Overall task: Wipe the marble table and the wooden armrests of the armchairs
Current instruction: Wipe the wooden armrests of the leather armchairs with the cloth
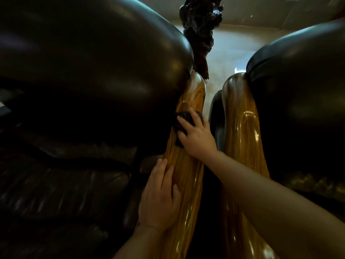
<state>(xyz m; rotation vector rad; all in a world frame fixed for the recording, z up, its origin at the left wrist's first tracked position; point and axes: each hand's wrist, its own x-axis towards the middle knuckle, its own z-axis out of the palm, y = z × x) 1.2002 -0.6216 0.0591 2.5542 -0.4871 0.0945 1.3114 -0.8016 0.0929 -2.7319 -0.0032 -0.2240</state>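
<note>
Two dark leather armchairs stand side by side, each with a glossy golden wooden armrest. My right hand (197,136) presses a dark cloth (183,122) onto the left armchair's wooden armrest (192,94), near where it meets the leather back. My left hand (160,193) lies flat on the near part of the same armrest, fingers together, holding nothing. The right armchair's wooden armrest (240,124) runs parallel to it, a hand's width to the right. The marble table is not in view.
The left armchair's bulging leather back (93,62) and seat (56,184) fill the left side. The right armchair's leather back (302,81) fills the right. A dark carved wooden object (199,34) stands behind the gap, on a pale floor (227,51).
</note>
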